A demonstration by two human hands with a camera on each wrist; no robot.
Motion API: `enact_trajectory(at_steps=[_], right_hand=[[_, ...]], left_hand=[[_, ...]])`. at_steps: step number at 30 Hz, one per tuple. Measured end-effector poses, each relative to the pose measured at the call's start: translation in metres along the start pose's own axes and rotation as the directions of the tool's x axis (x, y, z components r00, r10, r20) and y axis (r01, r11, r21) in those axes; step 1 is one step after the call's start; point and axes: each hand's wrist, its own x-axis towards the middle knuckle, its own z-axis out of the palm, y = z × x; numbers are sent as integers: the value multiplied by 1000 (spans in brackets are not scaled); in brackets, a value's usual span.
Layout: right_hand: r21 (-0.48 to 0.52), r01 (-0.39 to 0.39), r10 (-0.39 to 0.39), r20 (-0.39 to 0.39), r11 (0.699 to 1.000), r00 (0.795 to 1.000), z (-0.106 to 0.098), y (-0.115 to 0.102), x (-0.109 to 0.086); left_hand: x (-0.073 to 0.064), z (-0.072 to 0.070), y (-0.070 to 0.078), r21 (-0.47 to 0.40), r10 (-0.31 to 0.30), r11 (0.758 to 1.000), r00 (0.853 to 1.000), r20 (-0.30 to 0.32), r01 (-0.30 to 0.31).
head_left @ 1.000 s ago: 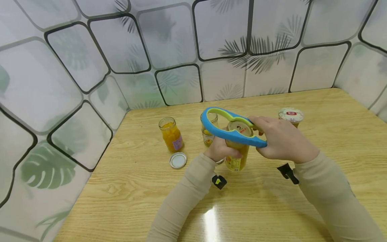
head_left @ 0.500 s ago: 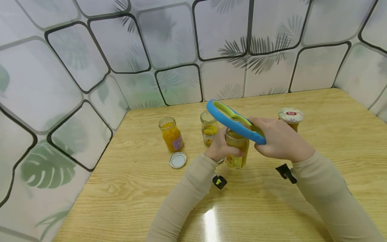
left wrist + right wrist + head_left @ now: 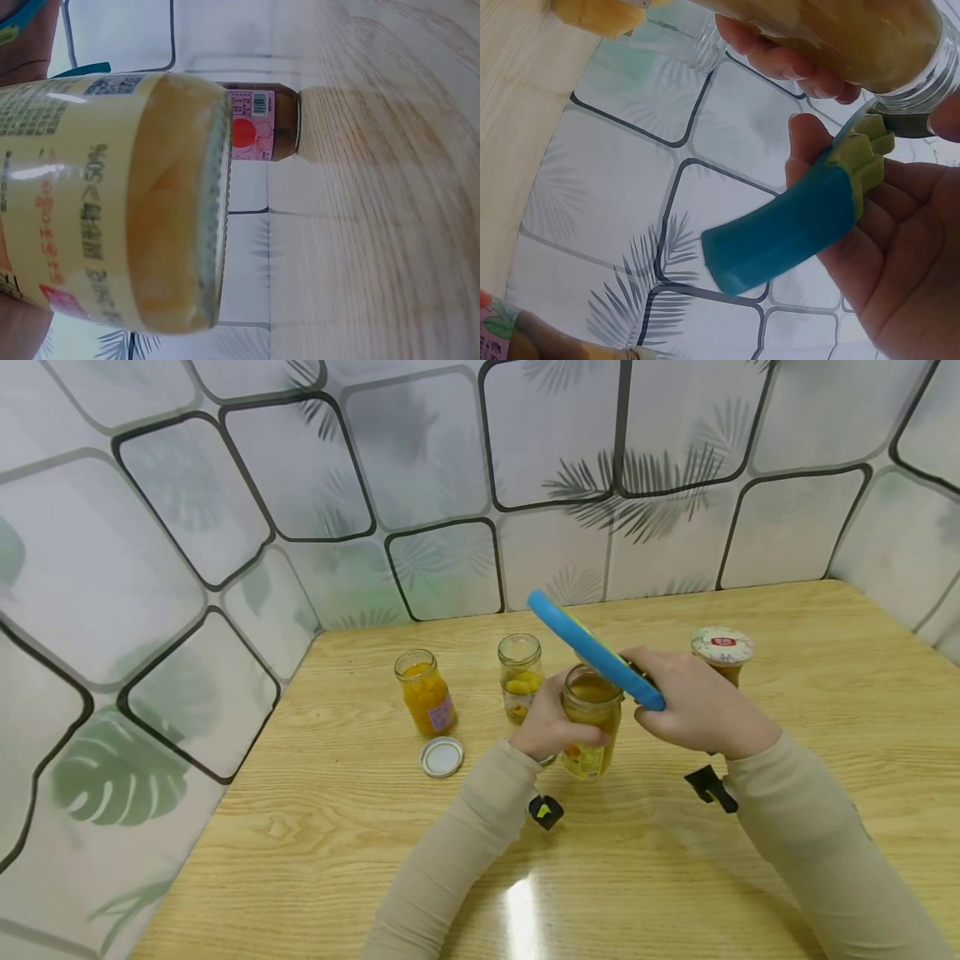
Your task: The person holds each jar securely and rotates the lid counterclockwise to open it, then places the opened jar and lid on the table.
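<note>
My left hand [image 3: 551,727] grips a glass jar [image 3: 597,718] of yellow fruit around its side. The jar's mouth is uncovered, and liquid reaches high inside. Its yellow label fills much of the left wrist view, where the jar [image 3: 150,202] lies across the picture. In my right hand [image 3: 693,702] is a blue and green jar opener [image 3: 588,647], tilted up on edge just above and behind the mouth. Right-hand fingers curl around the opener's handle end. The right wrist view shows the opener [image 3: 787,229] close to the jar's glass neck. Whether it holds the lid is hard to tell.
On the left stands an uncovered jar of orange fruit [image 3: 429,697], with a loose lid [image 3: 442,757] in front. Another uncovered jar [image 3: 519,681] is behind my left hand; a lid edge [image 3: 548,760] peeks out below. A capped jar [image 3: 722,647] stands right. A patterned wall backs the table.
One second ago the opener lay around the lid on the jar. It has since lifted and tipped on edge, and the lid is off the jar. The left hand has barely moved.
</note>
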Motion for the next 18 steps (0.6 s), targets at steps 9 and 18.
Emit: enact_trajectory(at_steps=[9,18], right_hand=[[20,-5,5,0,1000,1000,0,2,0],[2,-39,39,4,999,999,-1,3,0]], left_hand=[[-2,3,14,17,-88,996,996,-22,89],[-2,6,29,71,-99,992,995,-28,100]])
